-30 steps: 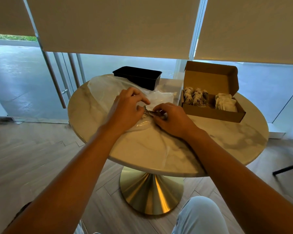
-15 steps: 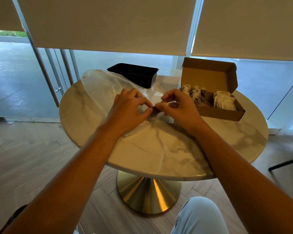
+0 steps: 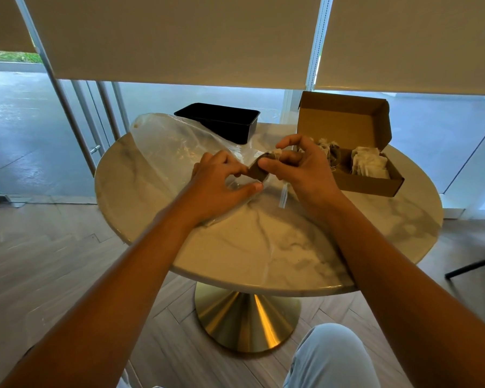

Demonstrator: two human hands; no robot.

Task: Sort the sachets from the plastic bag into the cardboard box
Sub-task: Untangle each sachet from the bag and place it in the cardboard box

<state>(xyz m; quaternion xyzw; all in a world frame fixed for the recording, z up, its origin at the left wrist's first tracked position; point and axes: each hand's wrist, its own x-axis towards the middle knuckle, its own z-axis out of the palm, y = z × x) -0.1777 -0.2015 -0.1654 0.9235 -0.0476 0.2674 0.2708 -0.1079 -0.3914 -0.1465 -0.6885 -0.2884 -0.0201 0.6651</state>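
Head view shows both hands meeting over the middle of the counter (image 3: 235, 247), pinching one dark sachet (image 3: 258, 171) between them. The right hand (image 3: 305, 169) has thumb and forefinger curled onto the sachet's upper end, where a pale bit of paper or string shows; a white tag (image 3: 283, 196) hangs below it. The left hand (image 3: 219, 182) nips the sachet's lower edge with its fingertips, thumb underneath. So each grip is closed on the same sachet, held clear of the counter and just above the bag's mouth.

Under and behind the left hand lies the clear plastic bag (image 3: 165, 141), crumpled and looking nearly flat; whether more sachets remain inside cannot be told. Just right of the right hand stands the open cardboard box (image 3: 370, 183), lid up. It holds two groups: a darker cluster at its left (image 3: 329, 149) and a pale stack at its right (image 3: 368, 163); single pieces are too bunched to count. Judging by this, sorting is well along, and the held sachet likely belongs with the darker cluster.

Counted: one bag, one box, one sachet in hand, one black tray (image 3: 219, 121) behind the bag.
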